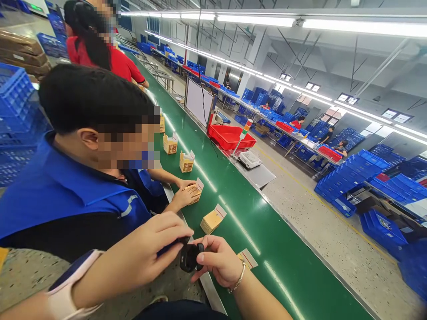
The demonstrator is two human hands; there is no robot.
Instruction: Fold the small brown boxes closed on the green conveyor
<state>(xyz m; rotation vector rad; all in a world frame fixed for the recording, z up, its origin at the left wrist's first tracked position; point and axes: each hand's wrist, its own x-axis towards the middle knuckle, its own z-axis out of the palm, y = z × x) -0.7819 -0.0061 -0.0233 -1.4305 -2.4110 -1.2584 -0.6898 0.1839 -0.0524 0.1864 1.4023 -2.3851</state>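
Fingers close around a small black case (187, 261) at the near edge of a green belt (240, 202). The right hand (219, 262) clamps it between thumb and fingers, apparently to steady it with its hollow exposed; the left hand (163, 244), its grip narrow, pinches a dark piece (183, 240) just above, and whether that piece touches the case cannot be told. Just beyond the grip, a small cardboard box (211, 221) sits on the belt with its pale flap raised, seemingly so the top remains accessible. Past it, a co-worker (80, 191) in blue rests a hand (183, 195) on another box (196, 194), probably to keep it steady.
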